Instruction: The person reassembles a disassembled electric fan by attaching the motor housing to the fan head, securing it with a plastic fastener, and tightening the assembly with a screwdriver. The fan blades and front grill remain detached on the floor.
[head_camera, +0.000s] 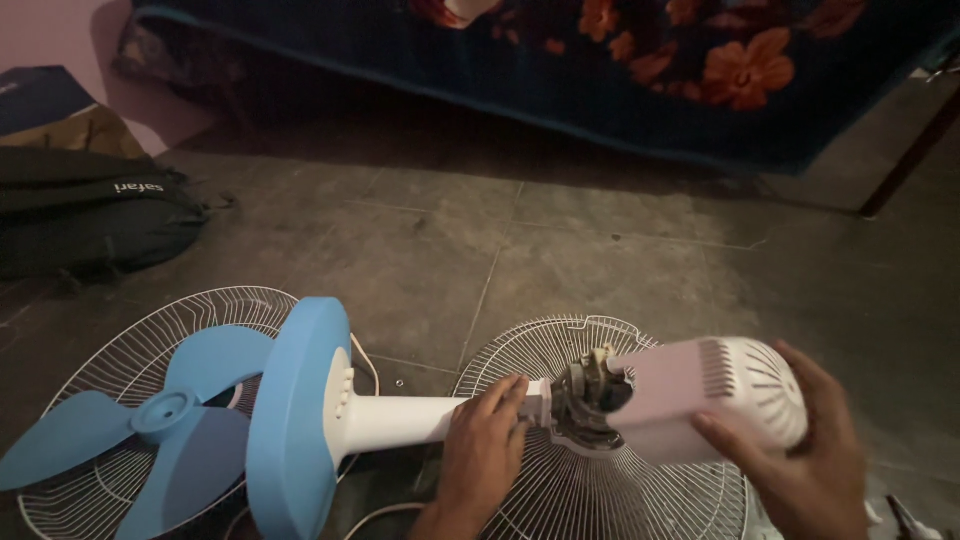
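A: On the grey tiled floor (560, 250), what is lying there?

B: A table fan is lying on its side. Its white plastic stem (400, 420) is running from the round blue plastic base (290, 420), standing on edge, towards the white vented motor housing (710, 400).

A: And the hands?

B: The left hand (485, 450) is resting on the stem just beside the exposed neck joint (585, 400), fingers loosely curled over it, not fully gripping. The right hand (815, 450) is spread wide and cupping the rear of the housing, on the side away from the base.

A: What else is lying near the base?

B: A blue three-bladed plastic fan blade (160, 425) is lying on a white wire guard (130, 350) just behind the base. A second white wire guard (600, 490) is sitting under the joint. A black bag (90, 210) is lying well beyond the base.

A: Which step, by your judgement?

B: The housing seems to be getting worked at the neck, loosened or refitted; I cannot tell which. Any next move is calling for a steady stem and a careful turn of the housing.
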